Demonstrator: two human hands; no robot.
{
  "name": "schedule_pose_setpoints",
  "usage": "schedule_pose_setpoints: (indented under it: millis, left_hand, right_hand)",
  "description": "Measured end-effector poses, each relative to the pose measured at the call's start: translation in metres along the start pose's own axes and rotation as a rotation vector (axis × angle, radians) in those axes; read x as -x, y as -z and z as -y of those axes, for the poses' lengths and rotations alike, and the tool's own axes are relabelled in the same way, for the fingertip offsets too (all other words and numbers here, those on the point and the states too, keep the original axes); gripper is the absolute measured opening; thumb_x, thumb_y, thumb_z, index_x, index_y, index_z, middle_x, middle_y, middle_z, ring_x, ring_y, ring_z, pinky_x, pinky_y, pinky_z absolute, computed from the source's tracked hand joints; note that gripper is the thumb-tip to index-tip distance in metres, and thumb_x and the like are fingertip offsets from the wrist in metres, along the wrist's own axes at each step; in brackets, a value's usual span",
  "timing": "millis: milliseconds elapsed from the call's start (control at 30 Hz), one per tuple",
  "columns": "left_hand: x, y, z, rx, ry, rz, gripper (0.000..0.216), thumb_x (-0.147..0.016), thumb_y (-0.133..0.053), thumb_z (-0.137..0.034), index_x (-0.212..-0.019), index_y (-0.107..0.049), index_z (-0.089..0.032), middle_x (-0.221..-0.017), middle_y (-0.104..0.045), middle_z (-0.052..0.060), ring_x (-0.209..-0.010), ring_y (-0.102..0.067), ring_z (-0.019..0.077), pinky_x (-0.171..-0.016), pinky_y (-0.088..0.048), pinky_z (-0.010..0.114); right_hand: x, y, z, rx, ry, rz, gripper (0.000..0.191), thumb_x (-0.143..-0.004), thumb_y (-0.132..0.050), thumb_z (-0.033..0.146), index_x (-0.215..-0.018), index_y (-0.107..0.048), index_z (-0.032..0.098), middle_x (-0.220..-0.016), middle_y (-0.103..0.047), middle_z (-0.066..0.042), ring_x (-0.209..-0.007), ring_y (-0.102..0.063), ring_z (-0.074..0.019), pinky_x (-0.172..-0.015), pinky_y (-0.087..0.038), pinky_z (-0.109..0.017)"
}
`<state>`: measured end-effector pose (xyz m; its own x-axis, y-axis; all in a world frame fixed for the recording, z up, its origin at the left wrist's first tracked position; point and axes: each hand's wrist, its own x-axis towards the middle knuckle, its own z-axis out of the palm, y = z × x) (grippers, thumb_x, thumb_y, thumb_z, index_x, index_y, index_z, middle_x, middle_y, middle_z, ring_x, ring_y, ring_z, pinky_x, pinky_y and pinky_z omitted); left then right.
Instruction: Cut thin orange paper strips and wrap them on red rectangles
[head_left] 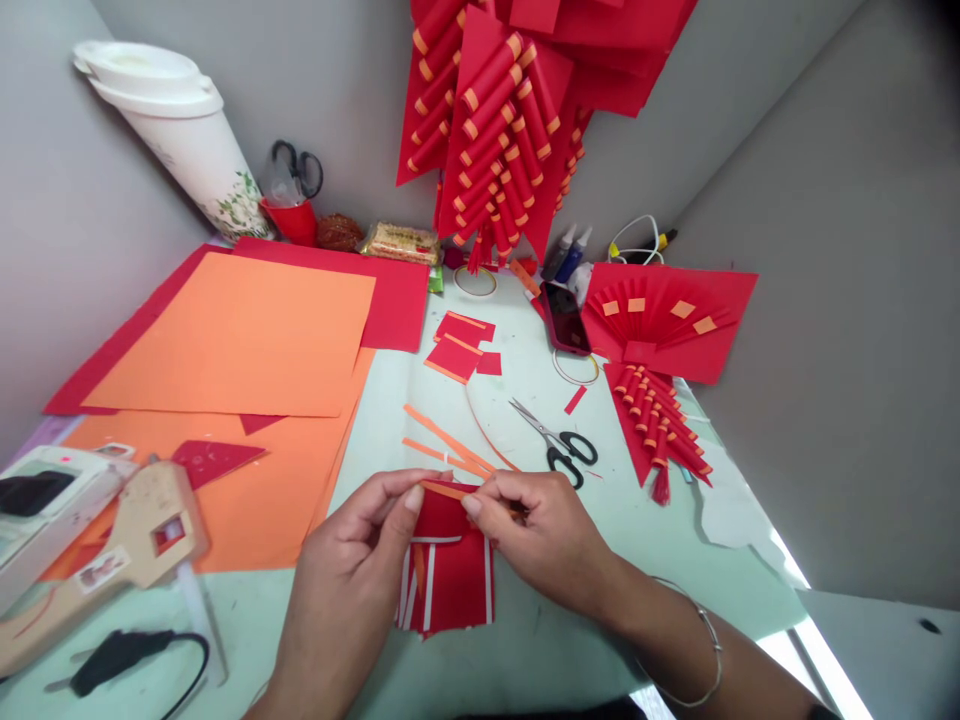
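My left hand (349, 570) pinches the upper left corner of a small red paper piece (437, 518) between thumb and fingers. Along its top edge lies a narrow orange paper strip (445, 489). My right hand (551, 540) grips the strip's other end, thumb on top; its curled fingers partly hide what else it may hold. Below, on the table, are red paper pieces with white strips (459, 590) along their edges. Loose orange strips (442, 440) fan out just beyond my fingers. Black-handled scissors (559, 440) lie with blades apart, beyond my right hand.
Orange sheets (232, 335) over red ones cover the left side. A glue gun (150, 530) and black plug (124, 655) lie front left. Small red pieces with orange edges (454, 357), a phone (566, 318) and paper firecracker decorations (656, 420) sit farther back. A larger decoration (499, 140) hangs above.
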<state>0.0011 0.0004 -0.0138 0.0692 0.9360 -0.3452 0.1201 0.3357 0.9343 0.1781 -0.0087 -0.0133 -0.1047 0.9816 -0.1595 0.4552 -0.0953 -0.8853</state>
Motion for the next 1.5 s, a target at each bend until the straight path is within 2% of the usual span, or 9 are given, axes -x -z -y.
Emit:
schedule_pose_setpoints:
  millis: [200,367,500,1133,1500]
  left_hand:
    - [0.003,0.001,-0.001,-0.019,0.008,0.002,0.041,-0.081,-0.064,-0.057,-0.104,-0.068,-0.023,-0.097,-0.077,0.003,-0.076,-0.072,0.018,-0.063,-0.057,0.023]
    - [0.005,0.001,0.004,-0.123,-0.062,-0.038,0.041,-0.084,-0.061,-0.058,-0.105,-0.069,-0.024,-0.103,-0.076,0.003,-0.087,-0.071,0.0192,-0.069,-0.056,0.023]
    - [0.006,0.001,0.004,-0.19,-0.091,-0.066,0.042,-0.084,-0.059,-0.059,-0.105,-0.07,-0.025,-0.101,-0.077,0.003,-0.087,-0.071,0.0196,-0.069,-0.055,0.023]
    - [0.009,-0.001,0.002,-0.162,-0.088,-0.046,0.036,-0.083,-0.06,-0.058,-0.094,-0.069,-0.025,-0.097,-0.077,0.002,-0.089,-0.071,0.0209,-0.067,-0.056,0.022]
    - [0.011,0.004,0.005,-0.13,-0.152,-0.069,0.029,-0.086,-0.061,-0.053,-0.095,-0.068,-0.027,-0.099,-0.075,0.0,-0.092,-0.069,0.0188,-0.074,-0.055,0.021]
  right_hand:
    - [-0.001,-0.002,-0.002,0.016,-0.008,-0.013,0.026,-0.088,-0.056,0.031,-0.066,-0.062,0.019,-0.058,-0.053,0.003,-0.054,-0.042,-0.0102,-0.052,-0.033,-0.023]
    - [-0.001,-0.003,-0.003,0.04,0.005,-0.038,0.027,-0.088,-0.055,0.031,-0.065,-0.061,0.019,-0.058,-0.053,0.003,-0.053,-0.042,-0.0097,-0.052,-0.033,-0.023]
    - [-0.001,-0.004,-0.002,0.053,0.018,-0.07,0.027,-0.087,-0.056,0.03,-0.063,-0.061,0.019,-0.056,-0.052,0.004,-0.052,-0.042,-0.0089,-0.051,-0.032,-0.023]
    - [-0.002,-0.005,-0.001,0.06,0.025,-0.106,0.028,-0.087,-0.057,0.029,-0.062,-0.062,0.018,-0.055,-0.055,0.004,-0.051,-0.045,-0.0089,-0.05,-0.032,-0.022]
    - [-0.003,-0.004,0.0,-0.121,-0.083,-0.055,0.03,-0.085,-0.06,0.035,-0.06,-0.057,0.018,-0.052,-0.046,0.005,-0.051,-0.038,-0.0091,-0.049,-0.03,-0.023]
